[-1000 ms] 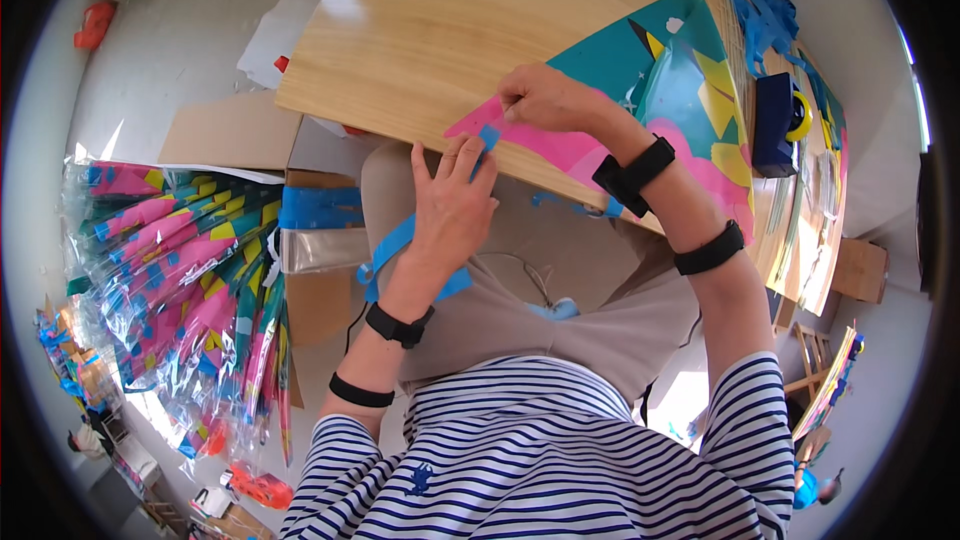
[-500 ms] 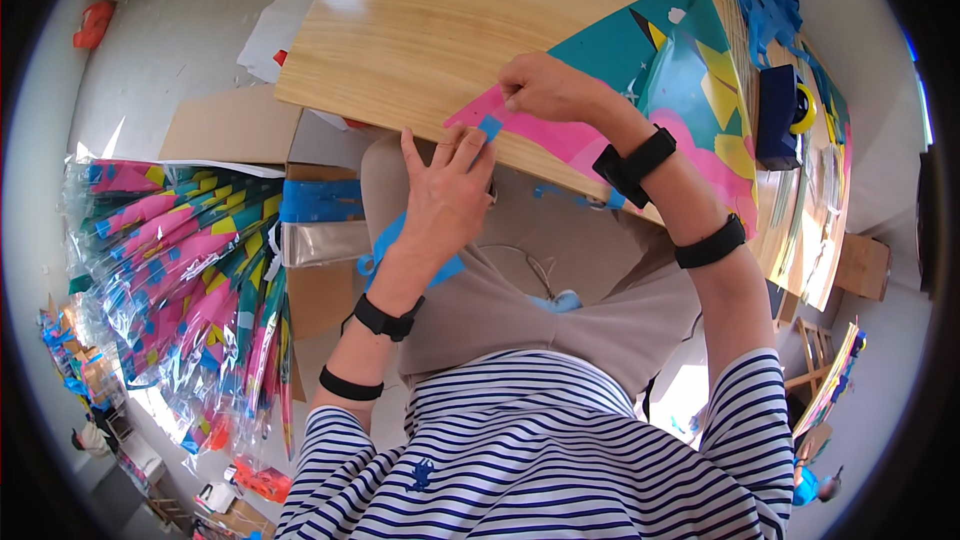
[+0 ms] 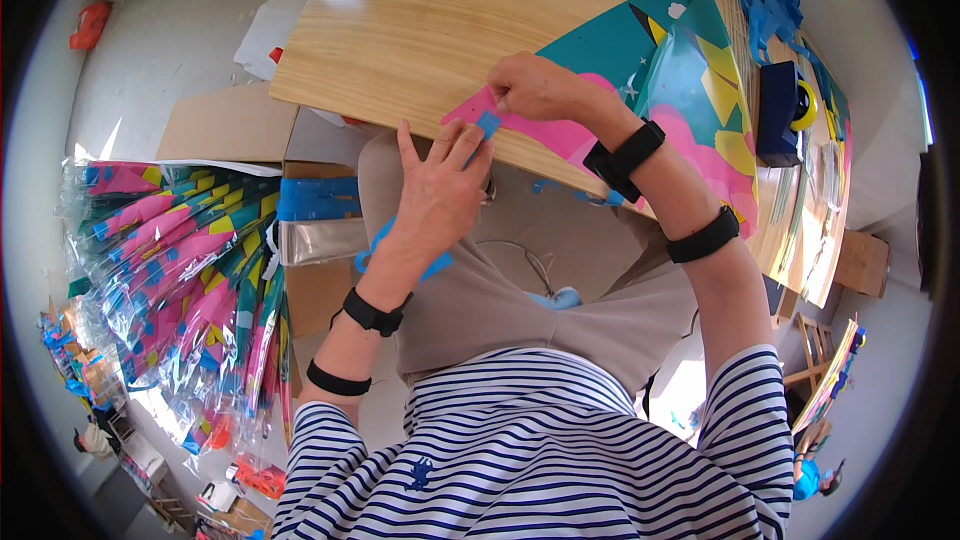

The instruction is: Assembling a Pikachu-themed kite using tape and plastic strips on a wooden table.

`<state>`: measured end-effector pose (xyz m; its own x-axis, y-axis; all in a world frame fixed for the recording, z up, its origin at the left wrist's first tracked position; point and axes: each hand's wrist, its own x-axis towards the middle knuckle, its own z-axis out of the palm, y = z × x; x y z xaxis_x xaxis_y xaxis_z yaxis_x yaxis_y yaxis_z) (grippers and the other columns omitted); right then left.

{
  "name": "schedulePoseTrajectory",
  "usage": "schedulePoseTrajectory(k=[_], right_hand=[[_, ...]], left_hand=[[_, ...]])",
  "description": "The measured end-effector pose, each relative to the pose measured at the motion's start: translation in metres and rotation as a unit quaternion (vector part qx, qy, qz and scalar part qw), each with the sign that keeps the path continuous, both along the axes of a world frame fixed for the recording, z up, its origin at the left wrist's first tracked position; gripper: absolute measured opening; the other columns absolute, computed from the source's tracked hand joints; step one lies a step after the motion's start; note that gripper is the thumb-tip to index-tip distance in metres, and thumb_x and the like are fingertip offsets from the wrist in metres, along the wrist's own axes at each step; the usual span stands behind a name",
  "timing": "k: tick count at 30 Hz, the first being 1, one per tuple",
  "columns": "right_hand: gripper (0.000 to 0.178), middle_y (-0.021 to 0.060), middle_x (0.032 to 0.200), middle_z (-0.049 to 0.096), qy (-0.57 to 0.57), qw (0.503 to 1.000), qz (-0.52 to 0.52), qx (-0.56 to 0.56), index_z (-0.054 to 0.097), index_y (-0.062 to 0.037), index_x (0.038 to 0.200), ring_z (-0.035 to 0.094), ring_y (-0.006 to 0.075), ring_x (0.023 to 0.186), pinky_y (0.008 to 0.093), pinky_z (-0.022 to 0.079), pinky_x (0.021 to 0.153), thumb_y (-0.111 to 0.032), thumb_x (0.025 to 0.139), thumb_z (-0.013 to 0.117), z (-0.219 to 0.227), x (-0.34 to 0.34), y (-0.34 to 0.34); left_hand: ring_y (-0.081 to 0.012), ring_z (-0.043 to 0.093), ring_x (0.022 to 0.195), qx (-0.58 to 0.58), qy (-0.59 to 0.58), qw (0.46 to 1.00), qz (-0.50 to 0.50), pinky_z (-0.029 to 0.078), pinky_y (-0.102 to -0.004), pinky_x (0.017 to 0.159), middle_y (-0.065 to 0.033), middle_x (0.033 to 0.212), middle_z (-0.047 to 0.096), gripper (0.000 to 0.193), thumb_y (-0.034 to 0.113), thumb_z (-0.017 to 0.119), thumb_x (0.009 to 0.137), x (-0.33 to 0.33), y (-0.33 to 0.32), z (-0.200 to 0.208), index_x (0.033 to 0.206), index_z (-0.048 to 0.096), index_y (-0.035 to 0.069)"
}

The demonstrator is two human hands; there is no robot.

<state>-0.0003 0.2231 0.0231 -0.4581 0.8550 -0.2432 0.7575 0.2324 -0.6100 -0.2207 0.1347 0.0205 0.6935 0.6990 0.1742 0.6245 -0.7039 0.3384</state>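
Observation:
A thin printed sheet [image 3: 600, 50] in teal, pink and yellow lies over the table's edge, its pink corner pointing left. My left hand [image 3: 437, 185] is at that corner, thumb hidden, outer finger stretched away. A short end of a blue strip [image 3: 487, 124] shows at its fingertips, pinched there against the pink corner. More blue strip hangs below this hand, over my leg. My right hand [image 3: 540, 90] is curled with fingertips pressed together, just above the blue end on the pink part. What those fingertips grip is too small to tell.
The wooden table [image 3: 400, 30] reaches away in front of me. On its right are a dark blue tape dispenser [image 3: 778, 115] with a yellow roll, and blue strips [image 3: 765, 0]. At left, a cardboard box [image 3: 225, 130] stands beside many-coloured sheets in clear plastic [image 3: 180, 280].
Both hands have shifted very slightly left, the right one a little more. My left forearm has moved left a bit. The blue end stays at the left fingertips.

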Motion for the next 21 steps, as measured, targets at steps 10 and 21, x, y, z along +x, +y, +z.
schedulePoseTrajectory(k=[10, 21], right_hand=[[0.013, 0.0168, 0.077, 0.064, 0.023, 1.0, -0.014, -0.005, 0.064, 0.0023, 0.078, 0.061, 0.0312, 0.075, 0.0417, 0.047, 0.066, -0.009, 0.074, 0.069, 0.0, 0.0, -0.001], [0.014, 0.0069, 0.066, 0.059, 0.07, 0.994, -0.051, -0.073, 0.063, 0.0015, 0.078, 0.055, 0.0155, 0.062, 0.0352, 0.045, 0.055, -0.012, 0.079, 0.067, 0.013, 0.01, -0.001]], left_hand=[[-0.0236, 0.043, 0.136, -0.014, 0.017, 1.0, -0.001, 0.021, -0.0752, 0.109, -0.0037, 0.137, 0.049, 0.059, 0.012, 0.08, 0.071, -0.002, 0.002, 0.0, 0.126, 0.06, 0.01], [-0.0259, 0.045, 0.134, -0.032, 0.007, 0.999, 0.003, 0.022, -0.0747, 0.109, -0.006, 0.137, 0.049, 0.056, 0.011, 0.08, 0.072, -0.002, 0.004, 0.005, 0.125, 0.062, 0.011]])
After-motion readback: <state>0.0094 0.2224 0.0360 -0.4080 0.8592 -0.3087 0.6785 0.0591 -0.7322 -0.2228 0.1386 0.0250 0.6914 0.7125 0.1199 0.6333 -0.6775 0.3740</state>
